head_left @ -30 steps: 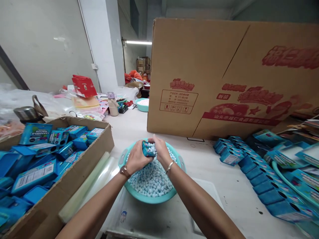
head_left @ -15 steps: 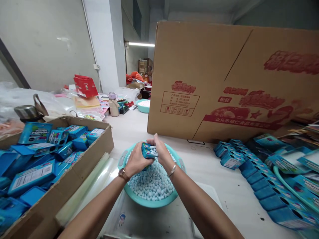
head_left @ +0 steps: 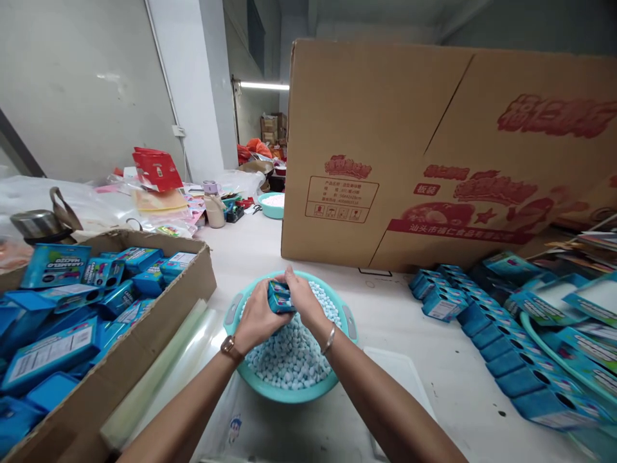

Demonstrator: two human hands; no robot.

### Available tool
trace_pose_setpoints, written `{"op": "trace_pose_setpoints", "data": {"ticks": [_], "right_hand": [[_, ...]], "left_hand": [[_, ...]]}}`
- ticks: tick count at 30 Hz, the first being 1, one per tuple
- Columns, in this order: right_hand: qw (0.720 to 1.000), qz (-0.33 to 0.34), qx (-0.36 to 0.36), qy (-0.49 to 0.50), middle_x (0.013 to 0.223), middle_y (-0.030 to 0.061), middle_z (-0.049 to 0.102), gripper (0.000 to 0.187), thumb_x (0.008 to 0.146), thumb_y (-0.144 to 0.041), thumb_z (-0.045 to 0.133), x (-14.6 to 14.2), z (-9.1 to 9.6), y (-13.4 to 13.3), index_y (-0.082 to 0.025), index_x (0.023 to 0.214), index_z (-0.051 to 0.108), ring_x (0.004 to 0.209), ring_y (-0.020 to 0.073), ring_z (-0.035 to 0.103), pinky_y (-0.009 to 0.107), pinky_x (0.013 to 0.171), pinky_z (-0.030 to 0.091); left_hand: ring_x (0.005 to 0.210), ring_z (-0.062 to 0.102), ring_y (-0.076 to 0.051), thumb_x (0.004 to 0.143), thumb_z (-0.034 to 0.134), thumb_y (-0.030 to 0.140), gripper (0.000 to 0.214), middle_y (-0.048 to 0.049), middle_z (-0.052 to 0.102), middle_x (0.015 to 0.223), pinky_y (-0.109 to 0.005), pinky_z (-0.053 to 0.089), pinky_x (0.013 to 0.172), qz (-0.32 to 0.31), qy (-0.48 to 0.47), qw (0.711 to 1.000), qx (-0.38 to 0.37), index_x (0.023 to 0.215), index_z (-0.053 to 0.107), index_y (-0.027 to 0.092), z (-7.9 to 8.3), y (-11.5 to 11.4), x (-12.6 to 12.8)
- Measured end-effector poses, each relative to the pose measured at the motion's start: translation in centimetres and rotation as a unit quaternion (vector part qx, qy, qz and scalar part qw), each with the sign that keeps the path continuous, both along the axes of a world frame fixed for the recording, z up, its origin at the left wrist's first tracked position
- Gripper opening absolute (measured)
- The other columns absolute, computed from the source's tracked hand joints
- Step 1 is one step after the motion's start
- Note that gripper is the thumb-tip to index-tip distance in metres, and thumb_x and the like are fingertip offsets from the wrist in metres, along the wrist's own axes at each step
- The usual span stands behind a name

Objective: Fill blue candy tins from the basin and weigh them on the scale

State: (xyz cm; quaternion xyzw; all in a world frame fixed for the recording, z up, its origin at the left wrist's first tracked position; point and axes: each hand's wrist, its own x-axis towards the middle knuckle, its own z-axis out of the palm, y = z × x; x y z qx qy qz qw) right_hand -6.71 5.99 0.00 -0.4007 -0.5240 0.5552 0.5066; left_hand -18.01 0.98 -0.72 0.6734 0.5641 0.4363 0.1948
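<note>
Both hands hold one small blue candy box (head_left: 279,298) above a teal bowl (head_left: 343,321) heaped with pale blue candies (head_left: 289,357). My left hand (head_left: 254,319), with a watch on its wrist, wraps the box from the left. My right hand (head_left: 302,297), with a bracelet on its wrist, presses the box's right end with closed fingers. The bowl stands on a white tray (head_left: 400,386) at the table's near edge.
An open cardboard carton (head_left: 159,321) at the left holds several blue boxes. Rows of empty blue boxes (head_left: 501,334) lie at the right. A tall brown carton (head_left: 434,148) stands behind the bowl. Clutter, a cup (head_left: 213,204) and a second teal bowl (head_left: 270,204) sit far back.
The box and both hands have dropped slightly and shifted left over the bowl. The fingers now close more tightly round the box.
</note>
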Motion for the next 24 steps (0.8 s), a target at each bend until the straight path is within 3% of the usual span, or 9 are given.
{"op": "trace_pose_setpoints", "data": {"ticks": [3,7,10,13,18,24], "right_hand": [[1.0,0.017,0.008,0.012,0.096,0.0106,0.07,0.063,0.078,-0.072,0.044,0.7,0.1,-0.3,-0.016,0.088,0.072,0.094,0.0231,0.063,0.034,0.087,0.044],[1.0,0.016,-0.026,0.005,0.115,0.0099,0.066,0.058,0.084,-0.068,0.039,4.2,-0.7,-0.6,-0.021,0.101,0.069,0.11,0.0243,0.058,0.036,0.092,0.042],[0.992,0.001,0.004,-0.124,0.12,0.0097,0.063,0.052,0.084,-0.063,0.045,7.4,-2.4,-1.0,-0.021,0.109,0.065,0.114,0.026,0.055,0.039,0.098,0.038],[0.958,0.045,0.05,-0.279,0.132,0.0101,0.055,0.055,0.085,-0.059,0.048,9.3,-4.4,-1.9,-0.021,0.123,0.057,0.123,0.0278,0.048,0.042,0.105,0.033],[0.9,0.12,0.102,-0.407,0.142,0.0102,0.044,0.062,0.088,-0.059,0.041,9.3,-5.9,-3.2,-0.021,0.137,0.043,0.132,0.027,0.036,0.043,0.11,0.027],[0.887,0.103,0.103,-0.439,0.138,0.0106,0.047,0.058,0.091,-0.055,0.036,9.3,-5.3,-3.1,-0.019,0.135,0.045,0.13,0.0265,0.038,0.041,0.109,0.028]], "left_hand": [[0.096,0.061,-0.024,0.061,0.075,0.027,0.058,-0.005,0.063,0.106,-0.037,0.049,0.083,-0.012,-0.012,1.0,-0.011,0.114,0.05,0.02,0.3,-0.3,-0.2],[0.107,0.059,-0.025,0.061,0.079,0.028,0.07,-0.0068,0.06,0.117,-0.039,0.047,0.093,-0.07,-0.047,0.996,-0.016,0.122,0.046,0.021,1.0,-1.8,-1.8],[0.111,0.057,-0.026,0.062,0.08,0.029,0.074,-0.0069,0.058,0.122,-0.039,0.047,0.096,-0.105,-0.108,0.988,-0.034,0.126,0.043,0.024,1.1,-3.1,-3.5],[0.111,0.058,-0.027,0.062,0.081,0.027,0.075,-0.0071,0.058,0.12,-0.042,0.047,0.096,-0.116,-0.186,0.974,-0.066,0.126,0.04,0.025,0.6,-4.0,-4.7],[0.111,0.056,-0.029,0.06,0.083,0.028,0.08,-0.0078,0.056,0.122,-0.041,0.046,0.096,-0.124,-0.27,0.951,-0.089,0.127,0.039,0.024,-1.0,-4.0,-4.6],[0.107,0.059,-0.026,0.065,0.08,0.028,0.077,-0.0091,0.058,0.12,-0.038,0.048,0.092,-0.128,-0.235,0.95,-0.162,0.127,0.036,0.022,-0.8,-3.2,-3.7]]}}
